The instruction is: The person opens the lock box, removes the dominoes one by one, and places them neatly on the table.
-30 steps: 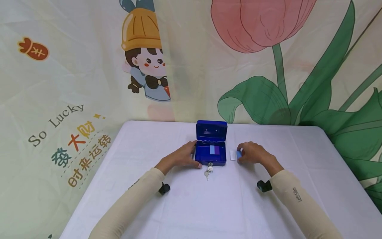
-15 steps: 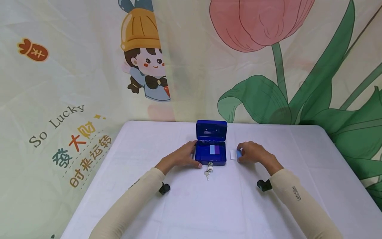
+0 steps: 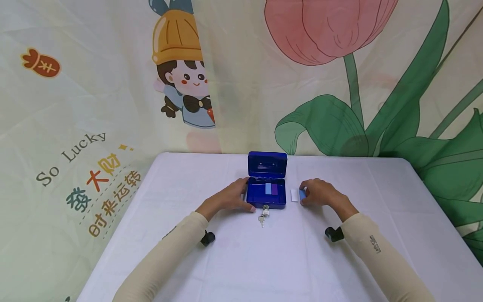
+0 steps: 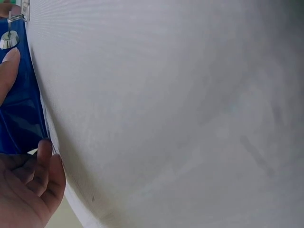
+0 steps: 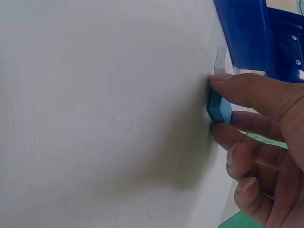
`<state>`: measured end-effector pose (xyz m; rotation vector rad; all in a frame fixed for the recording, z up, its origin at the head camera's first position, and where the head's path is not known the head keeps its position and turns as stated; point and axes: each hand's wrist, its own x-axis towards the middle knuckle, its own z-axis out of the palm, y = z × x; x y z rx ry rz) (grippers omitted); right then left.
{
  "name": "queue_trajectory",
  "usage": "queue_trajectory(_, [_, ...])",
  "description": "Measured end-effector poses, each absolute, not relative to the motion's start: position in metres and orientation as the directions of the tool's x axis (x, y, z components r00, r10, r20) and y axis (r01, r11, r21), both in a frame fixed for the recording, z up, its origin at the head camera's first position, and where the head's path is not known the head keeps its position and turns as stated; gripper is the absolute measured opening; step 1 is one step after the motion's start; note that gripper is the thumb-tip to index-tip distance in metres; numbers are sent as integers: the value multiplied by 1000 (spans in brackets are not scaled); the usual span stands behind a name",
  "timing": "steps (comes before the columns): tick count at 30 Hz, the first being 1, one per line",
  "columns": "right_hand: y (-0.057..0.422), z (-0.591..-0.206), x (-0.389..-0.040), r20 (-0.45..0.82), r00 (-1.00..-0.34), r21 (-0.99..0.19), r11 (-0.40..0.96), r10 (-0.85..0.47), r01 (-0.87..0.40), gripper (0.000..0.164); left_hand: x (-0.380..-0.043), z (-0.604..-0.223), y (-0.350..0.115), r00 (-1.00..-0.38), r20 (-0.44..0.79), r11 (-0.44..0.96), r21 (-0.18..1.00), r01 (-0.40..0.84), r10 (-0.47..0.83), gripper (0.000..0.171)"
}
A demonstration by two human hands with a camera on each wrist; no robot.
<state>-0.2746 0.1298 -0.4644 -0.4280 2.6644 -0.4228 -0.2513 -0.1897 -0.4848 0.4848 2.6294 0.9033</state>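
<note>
Overall, the work surface was a table (image 3: 271,264) under a white cloth with faint fold lines and soft shadows below both forearms. Its far corners were rounded, and its far edge ran across the foot of a pale printed backdrop (image 3: 241,92). At the far right, the backdrop carried a large pink tulip (image 3: 328,31) with broad green leaves (image 3: 411,100). Left of centre, it showed a cartoon child (image 3: 194,82) in a yellow hat, cut off along a vertical line; at the left, it bore slanted lettering (image 3: 97,180) and a small red bag print (image 3: 42,63).

A blue metal box (image 3: 255,194) stood near the table's far edge, with its lid (image 3: 267,164) raised on the far side and a key (image 3: 262,220) hanging at the lock (image 3: 266,207) on the near side. A light blue block (image 3: 268,189) and a purple block (image 3: 274,189) lay side by side inside it, right of centre. A white block (image 3: 294,196) was positioned just right of the box.

The left hand (image 3: 232,196) gripped the box's near left corner, thumb on the near face, fingers at the left side. The right hand (image 3: 320,193) pinched a blue block (image 5: 221,107) between thumb and fingertips, just right of the white block; contact between the pinched block and the cloth could not be told. The remaining fingers were loosely curled.
</note>
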Motion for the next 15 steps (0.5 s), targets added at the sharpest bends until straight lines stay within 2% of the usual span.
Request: queue_trajectory(15, [131,-466,-274,-341,-874,-360,907,-347,-219,54,-251,-485,-189,-895,-179,738,641,208,408,117])
